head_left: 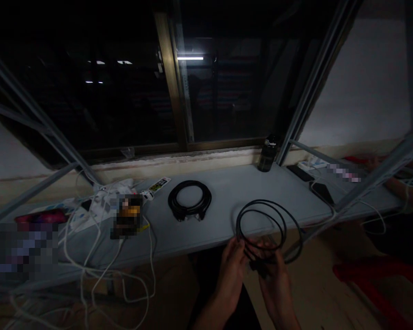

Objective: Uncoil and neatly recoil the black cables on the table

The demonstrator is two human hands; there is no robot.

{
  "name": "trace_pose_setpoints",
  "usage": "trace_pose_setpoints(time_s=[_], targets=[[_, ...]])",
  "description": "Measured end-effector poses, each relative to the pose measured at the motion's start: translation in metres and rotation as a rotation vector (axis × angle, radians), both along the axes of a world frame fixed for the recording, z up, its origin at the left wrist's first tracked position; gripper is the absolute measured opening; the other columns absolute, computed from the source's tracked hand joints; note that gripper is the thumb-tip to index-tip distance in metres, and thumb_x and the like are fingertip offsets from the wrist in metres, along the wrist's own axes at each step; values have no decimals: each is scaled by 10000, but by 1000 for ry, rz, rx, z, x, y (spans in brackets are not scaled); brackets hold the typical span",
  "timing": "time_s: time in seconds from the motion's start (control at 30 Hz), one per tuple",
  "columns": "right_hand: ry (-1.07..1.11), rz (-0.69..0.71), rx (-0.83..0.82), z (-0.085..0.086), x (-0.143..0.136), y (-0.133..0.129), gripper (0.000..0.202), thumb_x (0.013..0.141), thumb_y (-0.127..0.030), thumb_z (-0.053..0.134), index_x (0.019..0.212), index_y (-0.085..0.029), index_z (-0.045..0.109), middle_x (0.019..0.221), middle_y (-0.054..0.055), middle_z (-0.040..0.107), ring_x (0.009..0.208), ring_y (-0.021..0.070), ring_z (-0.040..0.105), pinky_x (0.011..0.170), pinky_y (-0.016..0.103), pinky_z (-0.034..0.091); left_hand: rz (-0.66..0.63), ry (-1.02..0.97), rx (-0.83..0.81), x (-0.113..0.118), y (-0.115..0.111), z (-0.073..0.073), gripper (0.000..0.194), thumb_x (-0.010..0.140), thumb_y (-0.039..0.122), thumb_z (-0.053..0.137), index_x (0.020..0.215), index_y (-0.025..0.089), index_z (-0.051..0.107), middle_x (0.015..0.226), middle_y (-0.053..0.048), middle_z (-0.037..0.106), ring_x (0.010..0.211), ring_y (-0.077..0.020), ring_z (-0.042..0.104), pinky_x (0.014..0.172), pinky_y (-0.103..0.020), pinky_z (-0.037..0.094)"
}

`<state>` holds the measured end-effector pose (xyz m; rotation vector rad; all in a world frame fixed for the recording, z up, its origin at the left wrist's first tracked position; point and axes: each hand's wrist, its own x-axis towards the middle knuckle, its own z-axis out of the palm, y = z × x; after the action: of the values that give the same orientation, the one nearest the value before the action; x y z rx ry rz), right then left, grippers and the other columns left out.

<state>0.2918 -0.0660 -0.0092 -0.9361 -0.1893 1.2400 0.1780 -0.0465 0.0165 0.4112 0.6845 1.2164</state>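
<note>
A loosely looped black cable (285, 224) is held in both hands at the front edge of the grey table (223, 201). My left hand (231, 270) is closed on the left side of its loops. Close beside it, my right hand (275, 279) grips the lower part of the loops, near a dark connector (256, 264). The loops rise above the hands and lean over the table edge. A second black cable (190, 200), wound in a neat coil, lies flat on the table to the left, touching neither hand.
White cables (98, 238) and a power strip clutter the left side. A dark bottle (267, 153) stands at the back by the window. Two dark flat objects lie on the right, near a metal post (316, 82). Another person's arm (405, 190) shows at far right, above a red stool (374, 275).
</note>
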Motion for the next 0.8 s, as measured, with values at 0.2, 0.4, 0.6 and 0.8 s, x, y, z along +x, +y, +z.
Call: trace_pose_setpoints(time_s=[0.2,0.4,0.6,0.8], targets=[[-146,-111,69,10,-12,-13,717,916,-891,763,1142,-211,798,1216,160,802,1144,360,787,970,463,661,47,-118,-82,13,-5,12,532,676,472,1093,1003,134,844,1139,-168,813,1141,-328,772,1010,-374,575],[-684,-232,84,21,-27,-17,664,814,-786,959,1001,-185,746,979,89,759,910,253,724,827,328,598,-3,-141,-24,13,-19,30,460,728,445,1074,955,131,826,1087,-173,811,1201,-368,754,1076,-417,549],[-606,-199,209,48,-45,6,729,1076,-820,664,709,-221,471,649,-17,431,612,140,440,645,273,462,50,-77,-47,-6,-22,9,637,751,516,1084,1235,195,823,1414,-159,749,1410,-343,669,1168,-394,513],[-349,18,381,74,-86,50,711,1076,-824,657,732,-222,498,678,-7,488,628,151,514,716,296,562,303,-177,40,-28,13,15,646,672,488,1119,1165,237,786,1274,-94,783,1237,-283,746,1109,-397,578]])
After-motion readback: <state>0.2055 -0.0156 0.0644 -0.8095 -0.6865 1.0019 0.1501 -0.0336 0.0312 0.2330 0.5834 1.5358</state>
